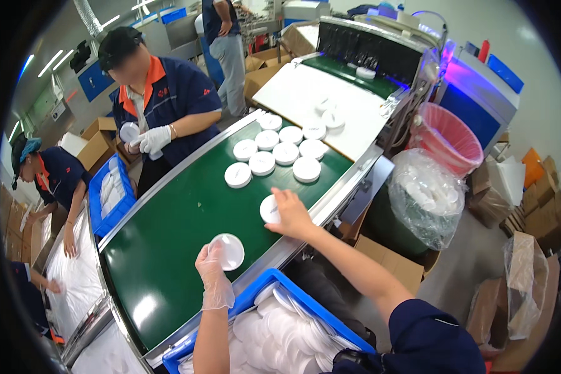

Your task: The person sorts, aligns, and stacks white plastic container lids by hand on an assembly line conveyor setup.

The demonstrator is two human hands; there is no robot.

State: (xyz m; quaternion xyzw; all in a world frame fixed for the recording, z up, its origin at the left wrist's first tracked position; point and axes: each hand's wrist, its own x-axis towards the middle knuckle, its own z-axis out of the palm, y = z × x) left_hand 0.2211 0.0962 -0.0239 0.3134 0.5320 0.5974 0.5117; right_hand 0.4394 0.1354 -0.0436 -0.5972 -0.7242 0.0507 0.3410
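My left hand [212, 274], in a thin clear glove, pinches a thin white disc [232, 254] with a raised rim above the near edge of the green conveyor belt [181, 230]. My bare right hand [293, 216] has its fingers curled around a round white container [270, 210] with small dark marks on its flat top. Beyond that hand, several matching white containers [262, 163] stand grouped on the belt. Close below my hands, a blue crate [274, 275] is heaped with thin white discs [280, 330].
A co-worker [168, 100] across the belt holds a white round piece in gloved hands. A white board [299, 87] slopes from the machine [368, 53] to the belt, carrying loose containers. A bagged bin [424, 193] and cardboard boxes [389, 262] stand right.
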